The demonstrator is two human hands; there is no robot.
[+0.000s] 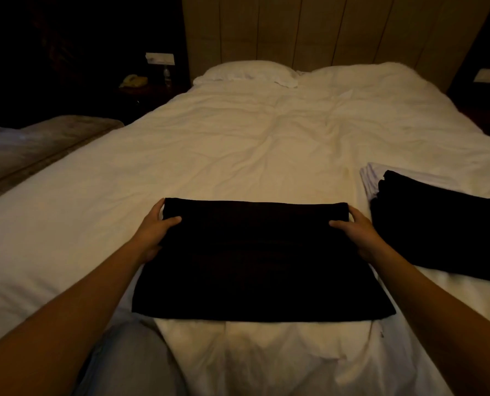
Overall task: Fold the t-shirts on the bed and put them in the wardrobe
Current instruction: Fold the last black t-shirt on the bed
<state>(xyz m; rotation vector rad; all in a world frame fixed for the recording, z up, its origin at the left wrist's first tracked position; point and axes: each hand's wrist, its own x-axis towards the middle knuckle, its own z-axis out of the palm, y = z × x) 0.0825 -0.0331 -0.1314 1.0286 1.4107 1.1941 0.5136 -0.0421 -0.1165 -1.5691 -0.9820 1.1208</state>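
Black cotton lies folded in front of you: a black t-shirt (pixel 255 258) flat on the white bed (pixel 238 144), near its foot edge. Your left hand (pixel 155 227) pinches the far fold at 10 o'clock, thumb on top, fingers tucked behind. Your right hand (pixel 355 227) grips the same fold at 2 o'clock in the same way. At 3 o'clock a stack of folded black t-shirts (pixel 438 224) rests on a folded white garment (pixel 372 178). Two white pillows (pixel 246 71) sit at 12 o'clock against the headboard (pixel 323 27).

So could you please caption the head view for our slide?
Both hands hold a black t-shirt by its far fold on the white bed.
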